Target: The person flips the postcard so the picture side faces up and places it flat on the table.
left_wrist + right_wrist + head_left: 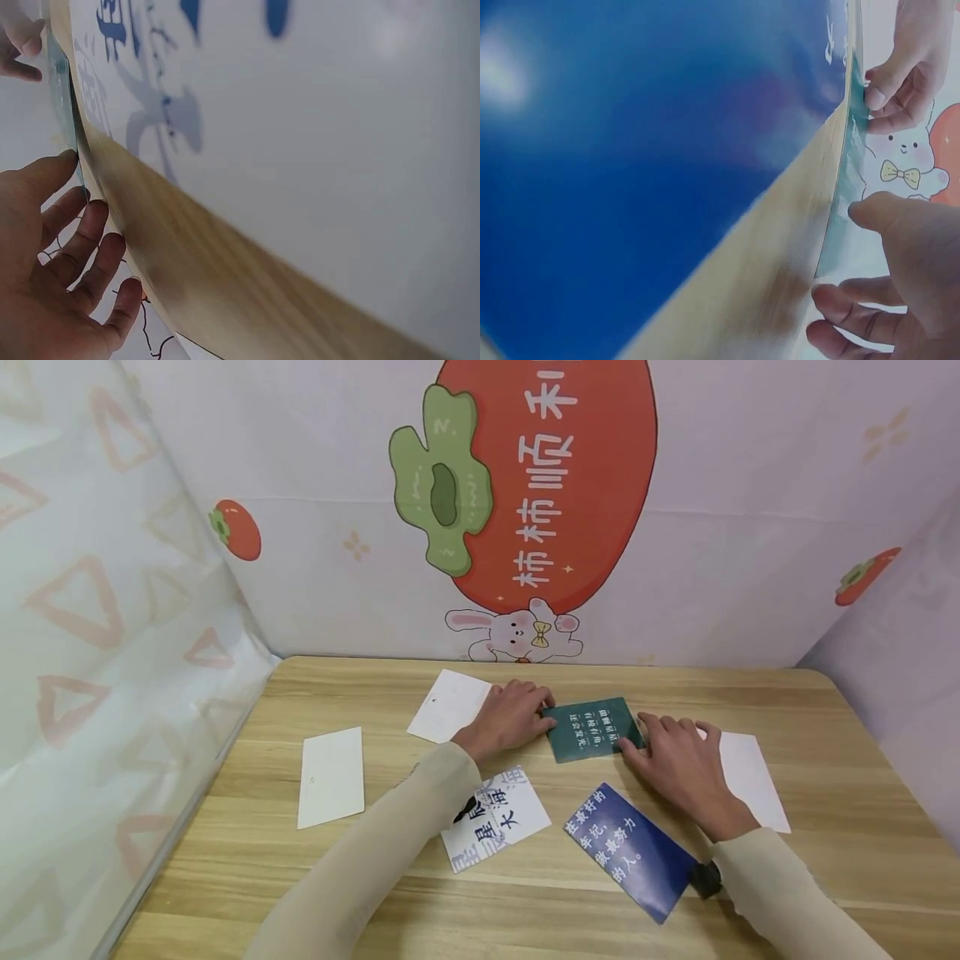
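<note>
A dark green card (pixel 566 727) with white Chinese writing lies near the middle of the table. My left hand (pixel 510 714) holds its left end between thumb and index finger. At its right end, the thumb of my right hand (pixel 678 764) is on the card's face and the index finger is at its edge. In the left wrist view the left hand (pixel 60 255) is at one end of the thin green card (pixel 60 97). The right wrist view has the right thumb (pixel 874 211) on the green card (pixel 844 180).
Nearer me are a white card with blue lettering (pixel 517 814) and a blue card (pixel 637 860). Plain white cards lie at the left (pixel 332 781), behind the left wrist (pixel 446 706) and beside the right hand (pixel 750 777). A printed cloth wall (pixel 337 593) rises behind the wooden table (pixel 225 893).
</note>
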A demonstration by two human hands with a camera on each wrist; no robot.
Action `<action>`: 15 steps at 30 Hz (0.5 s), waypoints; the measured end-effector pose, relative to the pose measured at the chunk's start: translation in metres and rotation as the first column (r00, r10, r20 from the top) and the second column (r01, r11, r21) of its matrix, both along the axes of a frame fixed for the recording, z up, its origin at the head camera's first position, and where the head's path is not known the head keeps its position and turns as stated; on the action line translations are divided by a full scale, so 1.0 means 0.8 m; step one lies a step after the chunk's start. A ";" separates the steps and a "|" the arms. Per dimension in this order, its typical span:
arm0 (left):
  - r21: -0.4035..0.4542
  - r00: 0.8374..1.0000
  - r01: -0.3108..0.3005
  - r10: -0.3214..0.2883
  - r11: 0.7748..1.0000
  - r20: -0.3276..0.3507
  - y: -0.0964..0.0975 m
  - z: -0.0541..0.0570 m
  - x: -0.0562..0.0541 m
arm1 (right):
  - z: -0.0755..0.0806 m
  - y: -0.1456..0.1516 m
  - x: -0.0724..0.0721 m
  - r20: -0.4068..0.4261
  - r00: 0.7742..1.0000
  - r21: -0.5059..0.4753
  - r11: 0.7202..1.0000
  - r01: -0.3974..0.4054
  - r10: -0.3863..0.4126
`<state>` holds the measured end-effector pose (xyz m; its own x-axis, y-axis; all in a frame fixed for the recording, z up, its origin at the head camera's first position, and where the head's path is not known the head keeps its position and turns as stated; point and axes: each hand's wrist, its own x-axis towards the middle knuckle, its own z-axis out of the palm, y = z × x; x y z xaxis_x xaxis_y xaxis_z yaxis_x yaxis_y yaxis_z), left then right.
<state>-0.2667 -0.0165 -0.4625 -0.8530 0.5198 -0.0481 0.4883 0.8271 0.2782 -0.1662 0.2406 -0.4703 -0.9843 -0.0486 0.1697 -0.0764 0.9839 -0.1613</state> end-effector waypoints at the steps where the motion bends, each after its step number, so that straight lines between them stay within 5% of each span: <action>1: 0.003 1.000 -0.002 0.002 1.000 0.002 -0.001 0.001 0.000 | 0.001 0.000 0.000 0.002 1.000 0.003 1.000 0.001 -0.001; 15: 0.003 1.000 0.004 -0.004 1.000 -0.013 0.006 0.007 0.004 | 0.012 0.005 0.016 -0.027 1.000 -0.054 0.998 -0.017 0.016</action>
<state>-0.2632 -0.0114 -0.4569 -0.8512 0.5237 -0.0350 0.4956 0.8240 0.2746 -0.1534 0.2449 -0.4607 -0.9785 -0.0550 0.1987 -0.0977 0.9723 -0.2122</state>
